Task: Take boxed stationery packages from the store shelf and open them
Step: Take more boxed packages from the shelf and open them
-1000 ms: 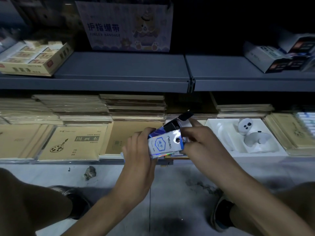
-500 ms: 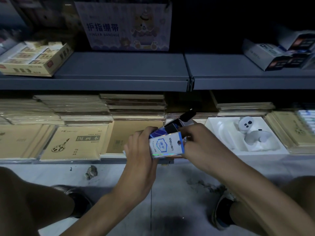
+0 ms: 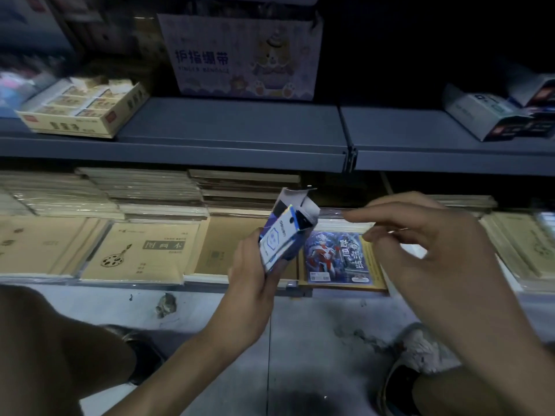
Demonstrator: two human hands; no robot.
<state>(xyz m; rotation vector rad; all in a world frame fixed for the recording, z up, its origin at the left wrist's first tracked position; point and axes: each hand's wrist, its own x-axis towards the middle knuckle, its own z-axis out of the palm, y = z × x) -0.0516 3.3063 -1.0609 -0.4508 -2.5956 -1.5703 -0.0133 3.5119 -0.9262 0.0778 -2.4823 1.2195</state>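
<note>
My left hand (image 3: 255, 280) grips a small blue and white stationery box (image 3: 282, 235) and holds it tilted, top end up. The box's top flaps stand open, showing a pale inside. My right hand (image 3: 420, 250) hovers to the right of the box, apart from it, with its fingers loosely extended toward the open end and nothing in them. Both hands are in front of the lower store shelf (image 3: 294, 291).
Stacks of brown exercise books (image 3: 141, 250) fill the lower shelf, with a colourful cartoon packet (image 3: 336, 259) right of the box. The upper shelf (image 3: 234, 127) carries a yellow tray of small boxes (image 3: 87, 109), a finger-bandage carton (image 3: 240, 55) and grey boxes (image 3: 495, 115). My knees and shoes flank the grey floor.
My right hand has let go of the box and drawn off to the right. The box has been tipped upright in my left hand, and its top flaps now stand open.
</note>
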